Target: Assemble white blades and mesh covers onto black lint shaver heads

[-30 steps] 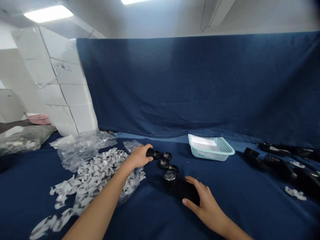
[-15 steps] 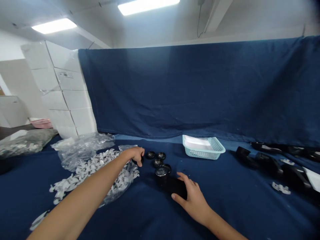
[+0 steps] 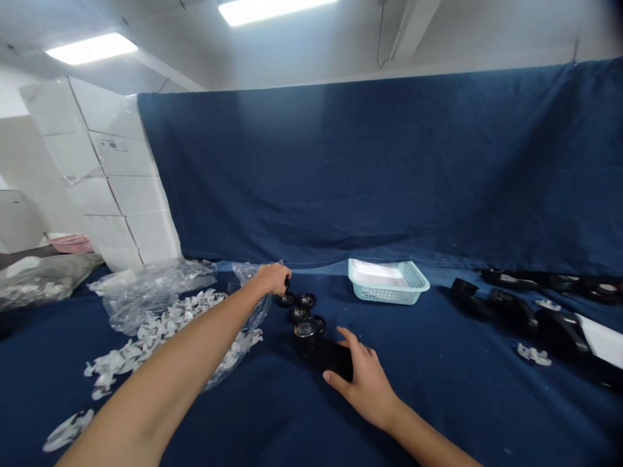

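Note:
My left hand (image 3: 273, 279) is closed, with a small black round piece (image 3: 287, 283) partly showing at its fingertips. Right below it lie several black round cup-shaped pieces (image 3: 298, 314) on the blue cloth. My right hand (image 3: 365, 379) grips one end of a long black part (image 3: 331, 358), thumb on the near side and fingers on the far side. The other end of that part carries a round, shiny-rimmed face (image 3: 306, 329) close to the loose cups. The underside of the long part is hidden.
A pile of small white plastic pieces (image 3: 160, 327) lies on clear plastic bags (image 3: 156, 292) at left, beside stacked white boxes (image 3: 131, 188). A light-blue basket (image 3: 389, 293) with white paper stands at the back. Black parts (image 3: 559, 327) and white clips (image 3: 534, 355) lie at right.
My left hand has moved slightly up and away, the small black piece still at its fingers. My right hand keeps its grip on the long part. The view has shifted a little.

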The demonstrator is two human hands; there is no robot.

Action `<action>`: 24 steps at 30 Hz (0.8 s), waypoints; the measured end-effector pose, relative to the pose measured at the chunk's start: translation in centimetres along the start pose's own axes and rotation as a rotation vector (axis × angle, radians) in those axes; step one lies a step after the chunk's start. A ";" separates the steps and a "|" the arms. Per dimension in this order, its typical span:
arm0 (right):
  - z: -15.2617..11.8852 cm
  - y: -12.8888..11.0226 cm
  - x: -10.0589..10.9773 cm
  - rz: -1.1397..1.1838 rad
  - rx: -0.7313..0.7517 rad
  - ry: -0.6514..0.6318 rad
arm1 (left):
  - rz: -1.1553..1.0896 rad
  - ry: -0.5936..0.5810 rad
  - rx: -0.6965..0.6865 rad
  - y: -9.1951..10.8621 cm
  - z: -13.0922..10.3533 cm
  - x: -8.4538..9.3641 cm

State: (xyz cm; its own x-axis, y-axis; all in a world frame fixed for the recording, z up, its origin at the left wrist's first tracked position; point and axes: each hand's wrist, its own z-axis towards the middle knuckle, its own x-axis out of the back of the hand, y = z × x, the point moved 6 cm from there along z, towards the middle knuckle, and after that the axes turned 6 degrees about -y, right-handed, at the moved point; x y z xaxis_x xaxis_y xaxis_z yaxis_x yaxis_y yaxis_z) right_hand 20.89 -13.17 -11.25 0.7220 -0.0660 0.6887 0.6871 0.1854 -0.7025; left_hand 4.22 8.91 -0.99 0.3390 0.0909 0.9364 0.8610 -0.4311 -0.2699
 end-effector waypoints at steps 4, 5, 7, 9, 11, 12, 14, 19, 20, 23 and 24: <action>0.1 -0.3 0.2 -0.002 0.007 0.007 | 0.061 0.085 -0.043 2.4 0.8 0.7; 0.1 -0.3 0.3 -0.002 0.009 0.008 | 0.071 0.108 -0.054 3.1 0.9 0.8; 0.2 -0.4 0.4 -0.001 0.012 0.011 | 0.084 0.171 -0.079 4.3 0.9 1.3; 0.3 -0.4 0.4 0.001 0.014 0.011 | 0.084 0.235 -0.098 5.3 1.0 2.3; 0.3 -0.4 0.5 0.005 0.011 0.011 | 0.076 0.253 -0.098 5.6 1.3 3.5; 0.3 -0.4 0.5 0.007 0.009 0.011 | 0.070 0.230 -0.090 5.6 1.7 4.0; 0.3 -0.4 0.5 0.011 0.004 0.010 | 0.061 0.114 -0.084 5.1 2.5 4.4; 0.4 -0.4 0.5 0.005 -0.004 0.005 | 0.072 -0.159 -0.090 3.2 3.1 2.1; 0.5 -0.4 0.4 0.002 -0.004 0.004 | 0.072 -0.180 -0.087 2.9 3.0 1.3; 0.5 -0.5 0.3 -0.010 0.000 0.001 | 0.049 -0.212 -0.095 2.4 2.9 -0.7; 0.5 -0.5 0.3 -0.016 0.002 0.000 | 0.039 -0.215 -0.103 2.4 3.0 -1.2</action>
State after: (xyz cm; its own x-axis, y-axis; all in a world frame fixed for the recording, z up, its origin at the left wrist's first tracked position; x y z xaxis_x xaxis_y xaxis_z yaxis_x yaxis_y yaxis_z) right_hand 20.72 -12.84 -10.57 0.7108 -0.0689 0.7000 0.6985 0.1864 -0.6909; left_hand 7.00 10.43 -3.38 0.4536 0.2569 0.8534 0.8064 -0.5259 -0.2704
